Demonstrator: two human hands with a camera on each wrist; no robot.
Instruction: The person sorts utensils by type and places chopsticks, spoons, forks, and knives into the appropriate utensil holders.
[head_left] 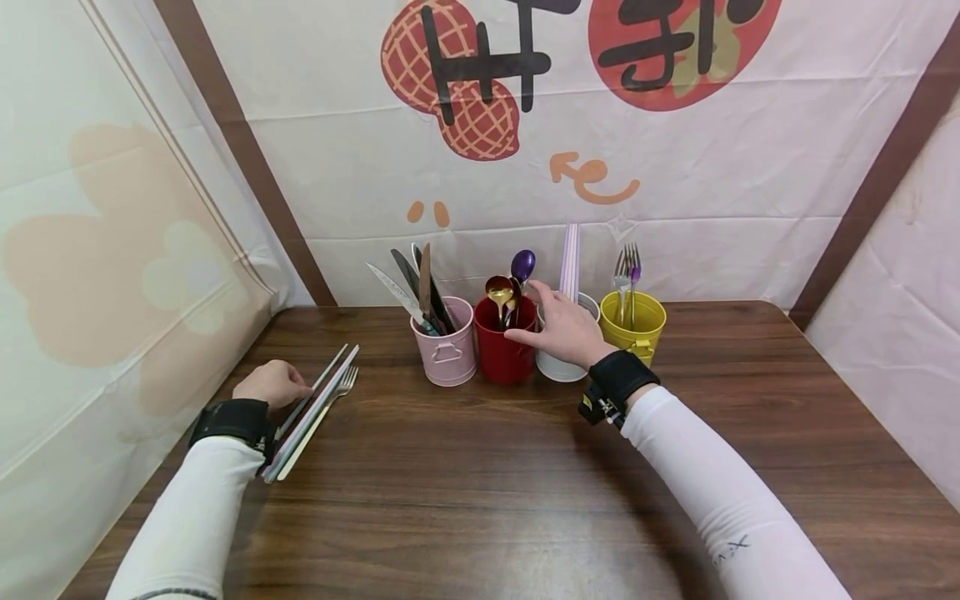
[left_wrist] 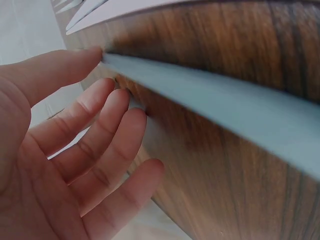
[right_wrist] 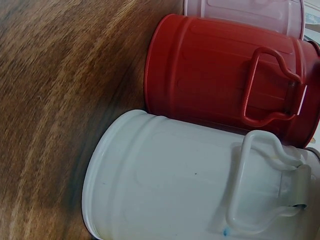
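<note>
My left hand (head_left: 272,383) is low at the table's left, beside long thin sticks (head_left: 318,400) and a fork (head_left: 347,382) with a pale handle. In the left wrist view its thumb tip touches the end of a pale blue-grey stick (left_wrist: 200,95); the other fingers bend loosely, apart from it. Over the front of the red bucket (head_left: 506,358), my right hand (head_left: 562,329) spreads thumb and forefinger around gold and purple spoons (head_left: 522,265). Whether the forefinger touches a spoon is unclear. The right wrist view shows the red bucket and the white bucket (right_wrist: 175,175), without the hand.
At the table's back, a pink bucket (head_left: 448,362) holds several knives (head_left: 425,283). Pale striped sticks (head_left: 571,258) stand in the white bucket, partly behind my right hand. A yellow bucket (head_left: 652,321) with forks (head_left: 628,267) is at the right. Behind hangs a printed cloth (head_left: 337,150).
</note>
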